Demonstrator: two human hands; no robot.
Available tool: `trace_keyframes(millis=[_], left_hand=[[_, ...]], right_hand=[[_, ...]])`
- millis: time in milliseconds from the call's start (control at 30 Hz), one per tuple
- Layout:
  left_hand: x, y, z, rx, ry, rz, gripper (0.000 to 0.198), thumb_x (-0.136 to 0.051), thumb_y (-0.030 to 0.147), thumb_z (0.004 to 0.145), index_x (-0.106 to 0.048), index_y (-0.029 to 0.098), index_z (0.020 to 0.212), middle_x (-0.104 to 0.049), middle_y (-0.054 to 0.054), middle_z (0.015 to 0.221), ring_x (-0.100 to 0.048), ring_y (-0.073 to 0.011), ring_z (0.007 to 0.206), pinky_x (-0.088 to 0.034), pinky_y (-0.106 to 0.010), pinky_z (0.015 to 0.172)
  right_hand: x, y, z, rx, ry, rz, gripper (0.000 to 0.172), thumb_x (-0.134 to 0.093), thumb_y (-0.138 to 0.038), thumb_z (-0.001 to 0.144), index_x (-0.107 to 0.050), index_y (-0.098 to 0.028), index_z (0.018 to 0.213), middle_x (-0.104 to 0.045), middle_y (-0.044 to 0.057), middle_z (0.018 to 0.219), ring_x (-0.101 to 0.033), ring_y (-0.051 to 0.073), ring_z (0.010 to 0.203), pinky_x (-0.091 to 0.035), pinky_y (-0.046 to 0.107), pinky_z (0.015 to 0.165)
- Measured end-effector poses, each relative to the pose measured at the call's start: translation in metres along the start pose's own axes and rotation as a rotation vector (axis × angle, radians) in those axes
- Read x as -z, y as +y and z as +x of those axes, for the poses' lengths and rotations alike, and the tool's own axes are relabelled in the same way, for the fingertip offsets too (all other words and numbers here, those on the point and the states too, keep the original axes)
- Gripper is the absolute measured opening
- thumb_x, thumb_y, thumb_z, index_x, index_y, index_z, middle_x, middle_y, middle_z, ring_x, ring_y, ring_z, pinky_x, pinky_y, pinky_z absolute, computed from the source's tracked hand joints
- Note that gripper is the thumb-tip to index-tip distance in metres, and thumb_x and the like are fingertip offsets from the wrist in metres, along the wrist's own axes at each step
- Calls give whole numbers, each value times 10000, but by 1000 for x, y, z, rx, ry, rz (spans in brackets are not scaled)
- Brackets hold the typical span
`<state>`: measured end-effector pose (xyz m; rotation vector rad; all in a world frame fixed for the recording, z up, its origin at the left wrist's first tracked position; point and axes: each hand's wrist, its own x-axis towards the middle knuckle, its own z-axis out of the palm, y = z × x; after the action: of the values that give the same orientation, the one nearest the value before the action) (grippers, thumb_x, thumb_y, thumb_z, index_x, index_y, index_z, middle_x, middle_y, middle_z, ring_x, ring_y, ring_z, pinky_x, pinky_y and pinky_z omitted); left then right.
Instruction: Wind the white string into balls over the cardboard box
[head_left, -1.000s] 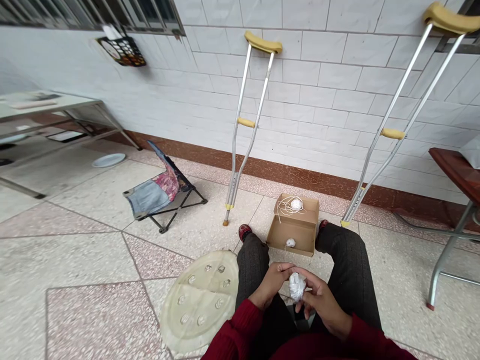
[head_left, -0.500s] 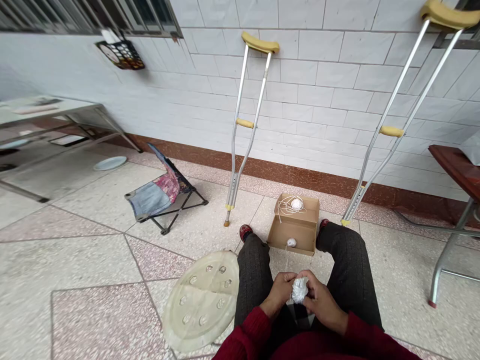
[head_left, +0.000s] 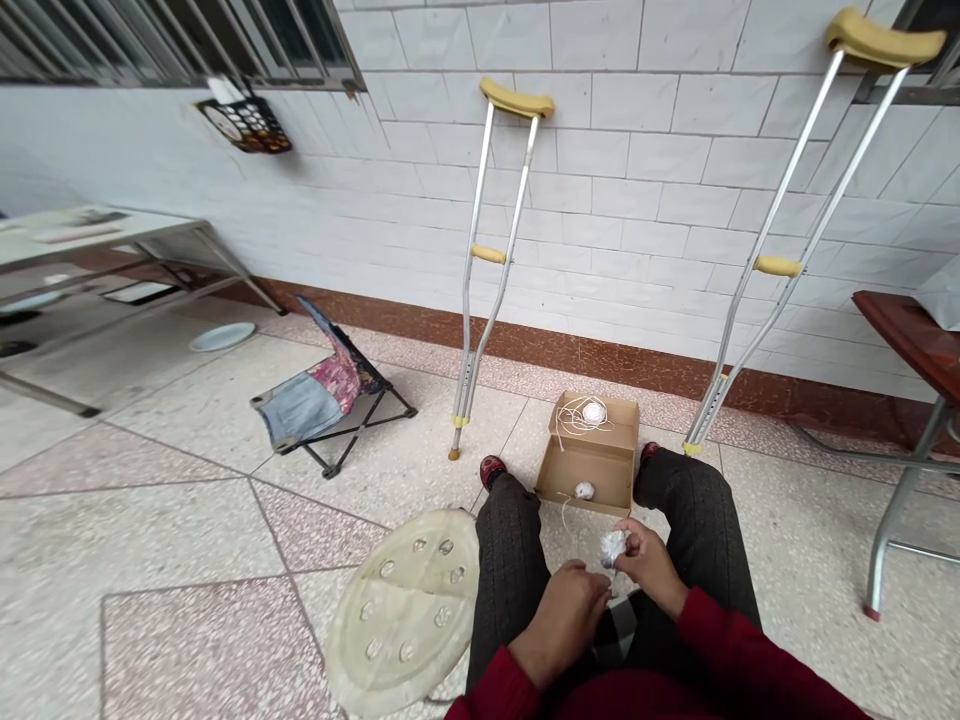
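I sit with my legs apart, and a brown cardboard box (head_left: 592, 470) lies on the floor between my feet. My right hand (head_left: 651, 566) is closed around a small white wrapped bundle (head_left: 613, 546), held out over the gap between my knees. My left hand (head_left: 562, 617) rests lower, near my left thigh, fingers curled; what they hold, if anything, is hidden. Inside the box lie a small white ball (head_left: 584, 490) and, on its flap, a coil of white string with another white ball (head_left: 592, 412). A thin string trails from the box toward my hands.
A round pale tray (head_left: 401, 610) with several dimples lies on the floor by my left leg. Two crutches (head_left: 491, 260) (head_left: 780, 265) lean against the tiled wall. A small folding stool (head_left: 326, 385) stands to the left, a metal table (head_left: 90, 250) far left, a bench (head_left: 911, 350) right.
Both hands held the white bundle together in my lap. Now my right hand has carried it forward toward the box, and my left hand has let go and dropped back.
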<state>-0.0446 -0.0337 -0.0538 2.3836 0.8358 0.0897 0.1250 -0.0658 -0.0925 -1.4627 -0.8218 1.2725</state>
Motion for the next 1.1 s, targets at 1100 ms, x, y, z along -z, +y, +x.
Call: trace_keyframes(millis=[1100], left_hand=[[34,6,23,-54,44,-437,414,-419,323,940,-618,140,628,-626,-16,672,-563,-135,703,-407,-225,729]], right_hand=[[21,-100,-43,-236,-290,295,449,-752,-237,622,-537,-159,1008,-628,-6,706,-567,93,488,-310,156,367]])
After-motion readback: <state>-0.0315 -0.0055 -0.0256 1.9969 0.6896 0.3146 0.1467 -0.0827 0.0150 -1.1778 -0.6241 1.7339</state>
